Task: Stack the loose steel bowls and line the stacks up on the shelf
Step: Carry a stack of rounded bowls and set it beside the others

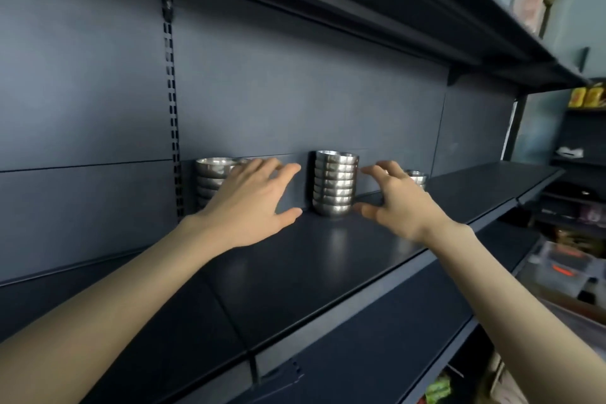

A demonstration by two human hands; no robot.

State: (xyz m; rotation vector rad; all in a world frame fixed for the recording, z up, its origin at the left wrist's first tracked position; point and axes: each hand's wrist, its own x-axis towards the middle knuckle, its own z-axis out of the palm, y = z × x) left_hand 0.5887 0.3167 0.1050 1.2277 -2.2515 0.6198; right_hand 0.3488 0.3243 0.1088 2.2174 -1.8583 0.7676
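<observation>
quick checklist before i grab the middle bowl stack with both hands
1. Left hand open, holding nothing: ok.
2. Right hand open, holding nothing: ok.
3. Middle stack upright, bowls nested evenly: ok.
4. Both hands gripping it: not ok, the left is plainly apart from it.
5. Shelf bare in front of it: ok.
6. Left stack and right stack in line with it: cannot tell, the hands partly hide them.

Both forearms bare, extended forward. Left hand (252, 203) spread, thumb turned inward, nothing held. Right hand (398, 203) spread, fingers slightly curved, thumb inward, nothing held. Hands apart.
</observation>
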